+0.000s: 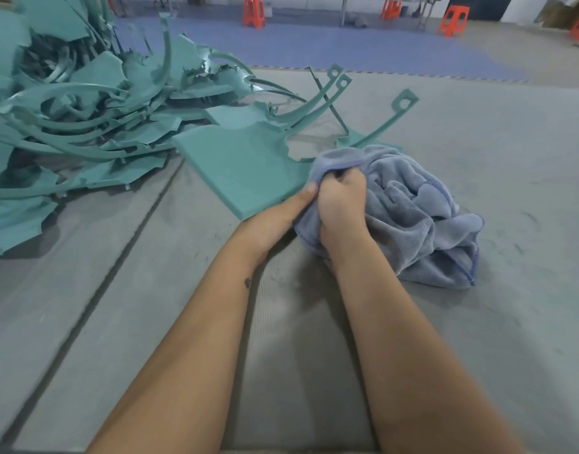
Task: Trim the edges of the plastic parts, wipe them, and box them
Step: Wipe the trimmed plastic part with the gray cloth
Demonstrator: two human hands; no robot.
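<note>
A flat teal plastic part [239, 168] lies on the grey mat in front of me, its near corner beside my hands. A crumpled blue-grey cloth [422, 217] sits to its right, one edge overlapping the part. My right hand [342, 208] grips a bunch of the cloth with curled fingers. My left hand [281, 221] lies against the cloth's left edge, thumb pressed onto the fabric next to the right hand; its fingers are hidden under the cloth.
A large heap of teal plastic offcuts and curved strips [78, 103] fills the left side. Several long strips with holed ends [402, 101] stick out behind the cloth. Orange stools [253, 11] stand far back on the blue floor.
</note>
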